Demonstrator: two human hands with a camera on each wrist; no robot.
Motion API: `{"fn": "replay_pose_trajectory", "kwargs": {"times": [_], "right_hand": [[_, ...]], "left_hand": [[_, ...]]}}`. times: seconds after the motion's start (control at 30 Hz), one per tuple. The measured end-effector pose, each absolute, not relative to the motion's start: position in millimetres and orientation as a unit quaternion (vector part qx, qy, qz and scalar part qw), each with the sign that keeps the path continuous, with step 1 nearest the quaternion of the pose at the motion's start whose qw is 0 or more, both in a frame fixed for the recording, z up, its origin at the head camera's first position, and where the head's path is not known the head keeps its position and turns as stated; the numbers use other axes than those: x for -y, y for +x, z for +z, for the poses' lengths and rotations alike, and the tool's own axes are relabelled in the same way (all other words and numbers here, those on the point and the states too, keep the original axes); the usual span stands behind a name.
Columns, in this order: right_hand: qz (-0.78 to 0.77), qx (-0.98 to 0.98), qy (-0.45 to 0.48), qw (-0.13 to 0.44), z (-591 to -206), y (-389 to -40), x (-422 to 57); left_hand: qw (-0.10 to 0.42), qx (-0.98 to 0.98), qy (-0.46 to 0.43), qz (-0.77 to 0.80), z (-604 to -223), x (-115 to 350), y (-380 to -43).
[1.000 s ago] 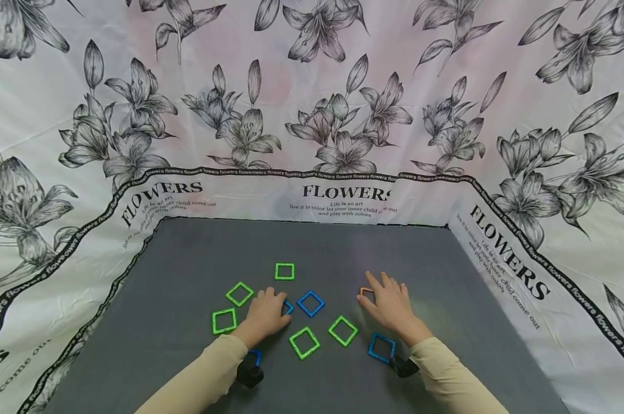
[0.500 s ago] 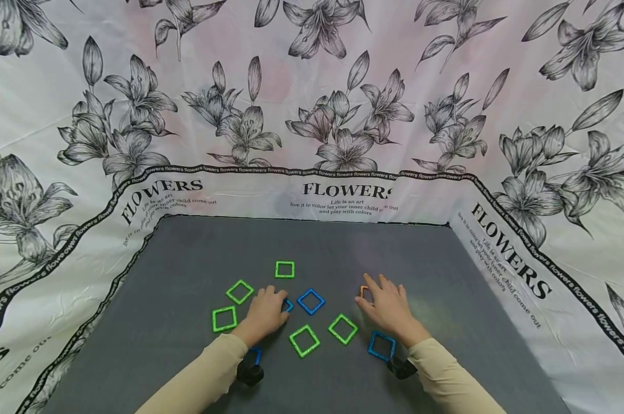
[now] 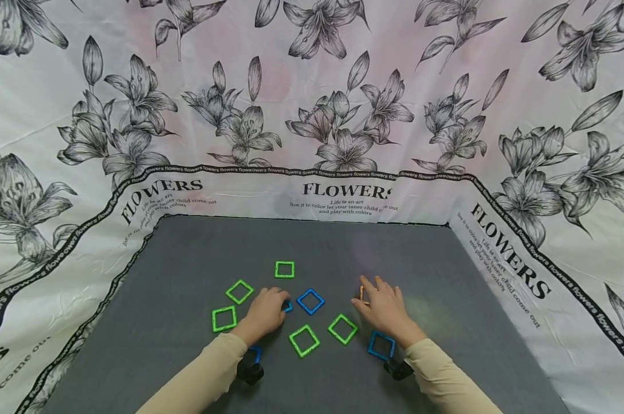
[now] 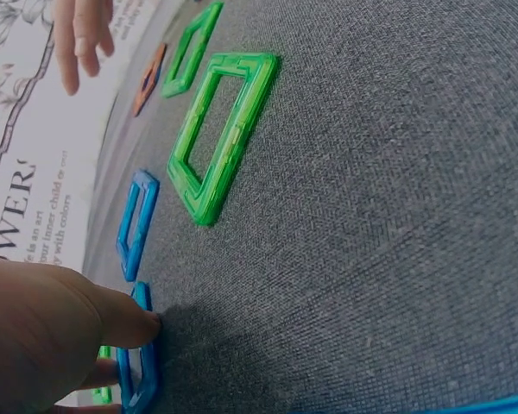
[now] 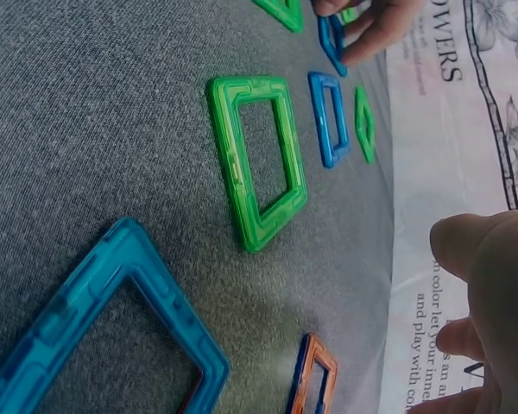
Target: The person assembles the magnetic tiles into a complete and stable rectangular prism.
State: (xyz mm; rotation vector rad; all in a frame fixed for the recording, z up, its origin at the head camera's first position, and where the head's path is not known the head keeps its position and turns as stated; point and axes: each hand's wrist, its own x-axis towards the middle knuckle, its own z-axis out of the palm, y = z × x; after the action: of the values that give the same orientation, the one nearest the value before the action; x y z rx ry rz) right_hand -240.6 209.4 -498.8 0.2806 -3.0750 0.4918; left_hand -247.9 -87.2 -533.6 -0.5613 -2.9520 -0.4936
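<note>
In the head view my left hand (image 3: 264, 310) pinches a blue square magnetic tile frame (image 3: 288, 306). The left wrist view shows the thumb on one edge of this blue tile (image 4: 153, 371) and fingers at its far side. My right hand (image 3: 386, 307) is held over a smaller orange tile frame (image 3: 361, 293), fingers spread and partly covering it. In the right wrist view the orange tile (image 5: 305, 369) lies apart from the fingers of the right hand (image 5: 501, 302). Another blue tile (image 3: 304, 294) lies between the hands.
Several green tile frames lie around, one at the back (image 3: 284, 263), others at the left and front. A blue tile (image 3: 370, 342) is beside the right wrist; another (image 3: 258, 355) is partly hidden by the left wrist camera (image 3: 250, 375). Flower-printed cloth (image 3: 343, 195) borders the grey table (image 3: 208, 247).
My right hand has shifted slightly left and toward me, covering more of the orange tile. My left hand has rolled a little over the blue tile, hiding more of it.
</note>
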Motion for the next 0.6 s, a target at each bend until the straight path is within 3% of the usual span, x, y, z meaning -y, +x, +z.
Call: {"fn": "replay_pose_trajectory", "kwargs": {"times": [0.6], "right_hand": [[0.149,0.974,0.171,0.017,-508,-255,-167]], "left_hand": [[0.054,0.955,-0.219,-0.192,-535,90,-248]]}}
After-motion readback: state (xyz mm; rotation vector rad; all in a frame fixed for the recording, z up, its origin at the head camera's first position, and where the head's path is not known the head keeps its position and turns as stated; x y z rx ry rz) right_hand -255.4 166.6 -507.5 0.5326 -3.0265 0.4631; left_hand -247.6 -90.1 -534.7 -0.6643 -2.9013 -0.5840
